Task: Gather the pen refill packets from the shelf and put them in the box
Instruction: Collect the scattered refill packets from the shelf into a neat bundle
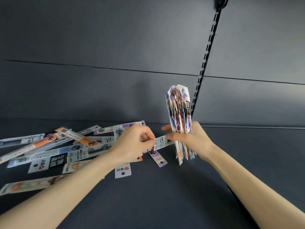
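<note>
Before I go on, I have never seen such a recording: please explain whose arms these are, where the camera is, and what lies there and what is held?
There is no machine here. A person wears one wide-angle camera on the head, looking forward and down, so you see that person's own bare arms. The right hand grips an upright bundle of pen refill packets. The left hand pinches one more packet in its fingers and holds it against the bundle. Many loose packets lie scattered on the dark shelf, mostly at the left. Behind stands a dark back panel with a slotted rail. No box is in view.
</note>
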Demonstrator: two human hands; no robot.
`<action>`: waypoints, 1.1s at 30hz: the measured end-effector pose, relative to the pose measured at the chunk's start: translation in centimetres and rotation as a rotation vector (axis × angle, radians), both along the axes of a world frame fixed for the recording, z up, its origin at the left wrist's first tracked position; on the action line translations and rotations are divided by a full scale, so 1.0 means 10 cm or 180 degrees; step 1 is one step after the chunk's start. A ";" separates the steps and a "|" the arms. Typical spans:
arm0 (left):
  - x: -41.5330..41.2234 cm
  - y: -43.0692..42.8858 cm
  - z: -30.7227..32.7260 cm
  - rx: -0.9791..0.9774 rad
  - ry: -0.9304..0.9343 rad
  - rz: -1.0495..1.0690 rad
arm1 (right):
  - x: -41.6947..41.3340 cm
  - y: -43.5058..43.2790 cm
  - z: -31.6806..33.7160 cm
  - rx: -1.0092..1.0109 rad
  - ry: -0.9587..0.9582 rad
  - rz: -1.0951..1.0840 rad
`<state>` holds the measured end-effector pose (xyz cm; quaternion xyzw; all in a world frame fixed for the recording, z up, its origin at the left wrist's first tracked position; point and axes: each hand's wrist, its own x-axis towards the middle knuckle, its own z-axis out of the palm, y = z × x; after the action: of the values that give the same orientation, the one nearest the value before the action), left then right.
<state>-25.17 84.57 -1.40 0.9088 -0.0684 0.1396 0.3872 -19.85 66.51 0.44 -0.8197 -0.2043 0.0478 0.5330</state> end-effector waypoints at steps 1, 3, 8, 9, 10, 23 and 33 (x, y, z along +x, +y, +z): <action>-0.01 0.03 0.04 -0.0061 -0.0066 -0.0059 | 0.00 -0.01 0.02 -0.0075 -0.0008 0.0098; -0.04 0.08 0.14 -0.0136 -0.0283 -0.0070 | 0.00 -0.02 0.05 -0.0223 -0.0053 0.0240; -0.08 0.05 0.23 -0.1193 -0.0769 0.0490 | -0.04 0.04 0.05 -0.0191 0.0038 0.0464; -0.09 0.02 0.24 -0.1423 -0.0753 0.0514 | -0.05 0.04 0.05 -0.0188 0.0093 0.0503; -0.09 0.00 0.24 -0.1601 -0.0708 0.0518 | -0.07 0.04 0.05 -0.0175 0.0146 0.0523; 0.01 0.18 -0.07 0.1274 0.0766 -0.0654 | -0.05 -0.05 0.01 0.0418 0.0445 -0.0037; 0.09 0.15 -0.02 0.1367 0.0437 -0.0917 | -0.05 -0.10 0.03 0.0589 0.0425 -0.0227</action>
<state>-24.25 86.12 -1.59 0.9584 -0.1986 0.0034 0.2052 -20.38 65.52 0.72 -0.7688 -0.1425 0.0641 0.6201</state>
